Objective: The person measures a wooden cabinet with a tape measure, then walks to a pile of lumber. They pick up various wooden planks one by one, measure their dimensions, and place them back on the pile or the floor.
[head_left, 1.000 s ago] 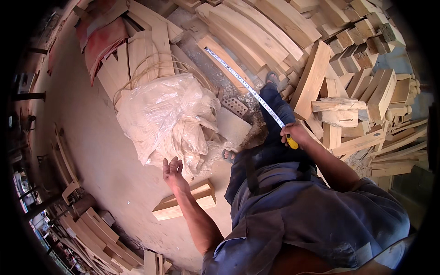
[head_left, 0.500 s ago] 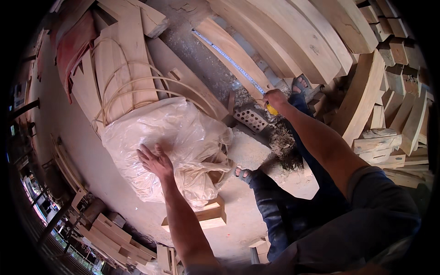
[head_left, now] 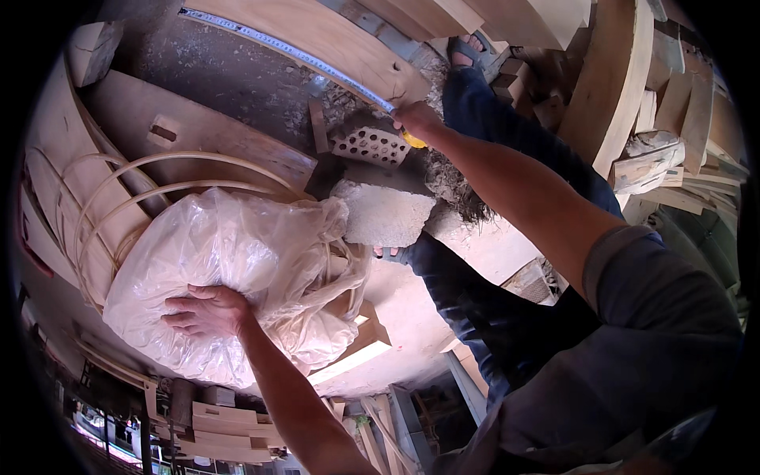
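My right hand (head_left: 419, 123) is closed round a yellow tape measure (head_left: 412, 140). Its pale blade (head_left: 293, 51) runs out up and to the left along the edge of a wooden plank (head_left: 324, 39). My left hand (head_left: 207, 311) lies with spread fingers on a bundle wrapped in clear, crumpled plastic (head_left: 229, 237). What the wrapping covers is hard to make out. Thin bent cane-like hoops (head_left: 198, 156) stick out behind the bundle.
A holed brick (head_left: 370, 148), a rough pale slab (head_left: 388, 212) and a dry fibrous clump (head_left: 455, 190) lie by my feet. A slotted board (head_left: 206, 131) rests at left. Stacked timber (head_left: 606, 95) stands at right, and a wooden box (head_left: 364, 340) sits below the bundle.
My view has turned and shifted, so the plank, tape and bundle appear further left. My right hand still grips the tape measure; my left still rests on the plastic.
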Demonstrator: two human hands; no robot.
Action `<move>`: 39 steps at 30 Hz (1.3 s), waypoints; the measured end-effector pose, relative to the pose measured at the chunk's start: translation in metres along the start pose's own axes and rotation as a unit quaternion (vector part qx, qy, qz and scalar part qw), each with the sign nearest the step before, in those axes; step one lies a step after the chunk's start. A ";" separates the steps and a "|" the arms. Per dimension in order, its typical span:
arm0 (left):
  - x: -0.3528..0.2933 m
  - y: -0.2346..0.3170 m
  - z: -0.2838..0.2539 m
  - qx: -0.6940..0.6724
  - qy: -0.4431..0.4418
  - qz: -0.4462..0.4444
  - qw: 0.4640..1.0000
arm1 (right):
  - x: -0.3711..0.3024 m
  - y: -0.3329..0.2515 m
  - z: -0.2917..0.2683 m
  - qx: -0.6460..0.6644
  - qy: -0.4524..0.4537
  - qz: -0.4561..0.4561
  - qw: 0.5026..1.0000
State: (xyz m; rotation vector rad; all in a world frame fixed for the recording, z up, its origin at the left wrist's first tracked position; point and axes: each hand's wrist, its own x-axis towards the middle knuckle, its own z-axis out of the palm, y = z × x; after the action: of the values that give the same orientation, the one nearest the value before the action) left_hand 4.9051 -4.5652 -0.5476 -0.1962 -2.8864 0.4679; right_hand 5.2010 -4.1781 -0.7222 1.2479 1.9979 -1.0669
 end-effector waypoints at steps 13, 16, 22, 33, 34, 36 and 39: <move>-0.004 -0.006 -0.014 0.015 -0.002 -0.026 1.000 | 0.013 -0.024 0.014 0.104 0.007 0.160 0.982; -0.005 -0.006 -0.012 0.015 0.007 -0.020 1.000 | 0.017 -0.019 0.027 0.079 0.064 0.151 0.983; -0.007 -0.008 -0.012 0.007 0.015 -0.024 1.000 | 0.018 -0.024 0.022 0.058 0.004 0.136 0.989; -0.008 -0.006 -0.018 -0.003 0.005 -0.027 1.000 | -0.081 -0.117 -0.122 0.361 -0.012 -0.137 0.923; -0.007 -0.009 -0.017 0.004 0.004 -0.025 1.000 | -0.097 -0.119 -0.142 0.363 -0.007 -0.158 0.918; -0.007 -0.013 -0.011 0.019 0.002 -0.020 1.000 | -0.125 -0.108 -0.168 0.371 0.000 -0.150 0.916; 0.000 -0.017 -0.023 -0.055 -0.029 -0.047 0.997 | -0.158 -0.072 -0.187 0.402 -0.007 -0.069 0.913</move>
State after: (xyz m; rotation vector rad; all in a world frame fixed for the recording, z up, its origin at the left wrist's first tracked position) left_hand 4.9090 -4.5740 -0.5205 -0.0645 -2.9644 0.3018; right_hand 5.1945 -4.1130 -0.4758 1.4681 1.6802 -2.0902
